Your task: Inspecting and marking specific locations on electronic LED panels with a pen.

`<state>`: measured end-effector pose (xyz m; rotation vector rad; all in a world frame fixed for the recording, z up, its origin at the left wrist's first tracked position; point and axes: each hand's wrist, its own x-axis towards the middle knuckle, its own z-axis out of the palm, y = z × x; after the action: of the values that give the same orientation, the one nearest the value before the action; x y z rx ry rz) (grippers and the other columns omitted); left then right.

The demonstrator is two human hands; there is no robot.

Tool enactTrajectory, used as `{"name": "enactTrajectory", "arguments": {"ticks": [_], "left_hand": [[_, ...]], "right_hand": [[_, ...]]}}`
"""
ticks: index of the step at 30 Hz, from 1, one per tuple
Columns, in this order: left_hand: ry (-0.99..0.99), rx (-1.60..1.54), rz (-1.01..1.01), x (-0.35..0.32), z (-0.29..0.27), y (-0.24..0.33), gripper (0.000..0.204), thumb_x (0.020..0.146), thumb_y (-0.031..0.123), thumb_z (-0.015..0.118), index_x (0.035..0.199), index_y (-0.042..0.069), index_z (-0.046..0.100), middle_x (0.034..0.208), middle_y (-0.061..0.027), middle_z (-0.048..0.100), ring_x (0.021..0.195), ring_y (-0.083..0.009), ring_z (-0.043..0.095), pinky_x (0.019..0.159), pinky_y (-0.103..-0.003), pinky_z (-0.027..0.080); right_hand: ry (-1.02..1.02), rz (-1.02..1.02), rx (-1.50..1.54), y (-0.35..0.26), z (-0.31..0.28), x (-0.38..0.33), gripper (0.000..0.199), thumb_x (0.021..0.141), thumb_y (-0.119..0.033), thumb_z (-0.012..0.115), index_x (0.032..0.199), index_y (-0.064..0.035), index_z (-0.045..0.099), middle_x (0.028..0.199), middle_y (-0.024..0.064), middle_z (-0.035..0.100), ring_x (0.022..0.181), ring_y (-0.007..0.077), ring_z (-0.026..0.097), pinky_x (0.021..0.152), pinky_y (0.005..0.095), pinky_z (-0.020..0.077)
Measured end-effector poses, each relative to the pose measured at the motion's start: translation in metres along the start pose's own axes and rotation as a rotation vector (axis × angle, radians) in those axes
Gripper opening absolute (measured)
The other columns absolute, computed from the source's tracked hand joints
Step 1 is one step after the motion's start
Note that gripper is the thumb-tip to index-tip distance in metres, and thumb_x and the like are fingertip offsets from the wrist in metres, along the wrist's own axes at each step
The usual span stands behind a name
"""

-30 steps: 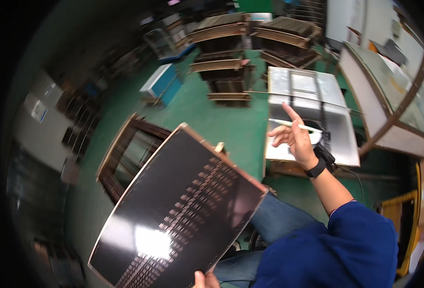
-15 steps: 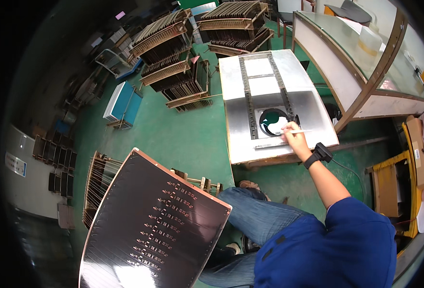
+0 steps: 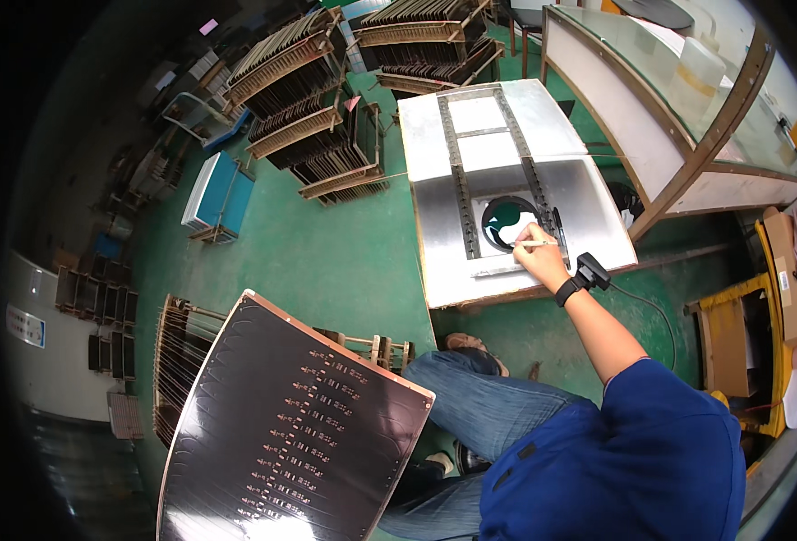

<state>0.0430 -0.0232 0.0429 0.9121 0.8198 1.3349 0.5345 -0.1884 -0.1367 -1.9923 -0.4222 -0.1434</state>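
Observation:
My right hand (image 3: 541,259), a black band on its wrist, pinches a slim white pen-like stick (image 3: 537,242). Its tip end is at the near edge of a round black-rimmed dish (image 3: 488,215), whose inside shows dark green and white; whether the tip touches it cannot be made out. This dish rests on a metal frame with two dark slotted rails (image 3: 463,203), on a pale table (image 3: 588,216). At the lower left a large dark circuit board panel (image 3: 236,406) with a copper edge leans tilted beside my legs. My left hand is out of sight.
Racks packed with upright panels (image 3: 281,68) stand at the back. Blue-sided boards (image 3: 227,198) sit on the green floor (image 3: 326,261). A wire rack (image 3: 171,361) is behind the dark panel. A glass-topped bench (image 3: 615,72) and a yellow frame (image 3: 768,361) are on the right.
My right hand has shifted slightly left and down, and the stick now lies nearer the dish's front edge. The whole view has turned a little; the panel appears slightly lower.

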Motion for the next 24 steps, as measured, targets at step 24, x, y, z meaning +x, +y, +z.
{"name": "enactTrajectory", "arguments": {"ticks": [24], "left_hand": [[0.016,-0.018,-0.003,-0.005,0.004,0.003,0.049,0.073,0.004,0.066,0.12,-0.002,0.054,0.128,-0.0176,0.051,0.121,-0.0332,0.044,0.102,-0.046,0.033]], "right_hand": [[-0.013,0.04,-0.056,-0.008,0.006,0.003,0.012,0.075,-0.011,0.062,0.076,-0.0022,0.054,0.069,0.0128,0.063,0.067,0.0273,0.065,0.062,0.0342,0.0502]]}}
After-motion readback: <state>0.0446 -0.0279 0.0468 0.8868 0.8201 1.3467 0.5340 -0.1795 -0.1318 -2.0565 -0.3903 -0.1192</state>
